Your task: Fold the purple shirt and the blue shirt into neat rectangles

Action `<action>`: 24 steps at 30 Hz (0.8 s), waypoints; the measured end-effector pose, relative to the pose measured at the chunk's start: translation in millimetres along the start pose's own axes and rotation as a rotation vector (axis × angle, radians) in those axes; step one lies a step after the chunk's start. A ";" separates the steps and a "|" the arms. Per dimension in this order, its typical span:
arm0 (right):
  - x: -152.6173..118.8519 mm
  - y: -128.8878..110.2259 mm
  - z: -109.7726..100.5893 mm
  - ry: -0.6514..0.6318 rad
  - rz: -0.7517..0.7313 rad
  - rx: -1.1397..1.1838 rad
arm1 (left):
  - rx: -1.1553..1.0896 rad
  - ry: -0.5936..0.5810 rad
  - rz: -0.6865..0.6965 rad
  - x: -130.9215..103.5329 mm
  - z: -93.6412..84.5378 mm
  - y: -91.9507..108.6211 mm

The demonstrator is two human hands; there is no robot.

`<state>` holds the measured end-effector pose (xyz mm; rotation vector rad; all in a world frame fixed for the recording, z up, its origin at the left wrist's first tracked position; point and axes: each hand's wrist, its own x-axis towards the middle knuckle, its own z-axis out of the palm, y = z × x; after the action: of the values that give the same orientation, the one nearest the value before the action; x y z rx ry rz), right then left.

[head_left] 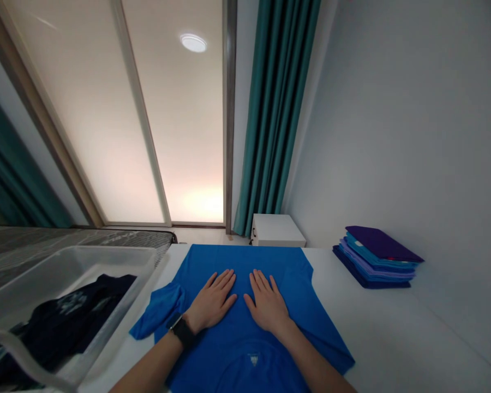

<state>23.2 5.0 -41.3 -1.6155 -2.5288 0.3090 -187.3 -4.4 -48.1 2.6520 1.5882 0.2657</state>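
While left hand (213,301) and right hand (268,303) are resting flat, gripping nothing, I am seeing the blue shirt (245,327) beneath them on white table (372,338), its right edge clearing the folded stack (378,262).

**Looks like a room in a home**

Teal curtains (278,109) flank frosted sliding doors (180,136), and a low white cabinet (276,232) stands near a plain wall (401,136). The clothing looks domestic too: a blue T-shirt (239,327) spread on a white table (376,333), a folded stack (378,256) near it, dark garments (73,314) in a plastic tub (118,249).
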 end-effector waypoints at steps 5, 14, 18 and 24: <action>-1.3 0.2 0.2 -0.004 0.002 -0.011 | -0.007 -0.013 -0.028 1.3 -2.8 5.5; 0.2 -2.3 -5.2 -0.049 0.025 -0.002 | 0.043 -0.049 -0.219 34.9 -11.5 -34.9; -1.3 -5.1 -9.4 -0.066 0.038 -0.001 | 0.045 -0.075 -0.258 58.8 -19.4 -63.7; -3.1 -5.8 -9.1 -0.053 0.047 0.007 | 0.032 -0.064 -0.302 72.4 -9.7 -80.5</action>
<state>21.4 0.7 -31.0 -1.6885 -2.5280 0.3693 -225.6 96.9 -39.1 2.3678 1.9521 0.1420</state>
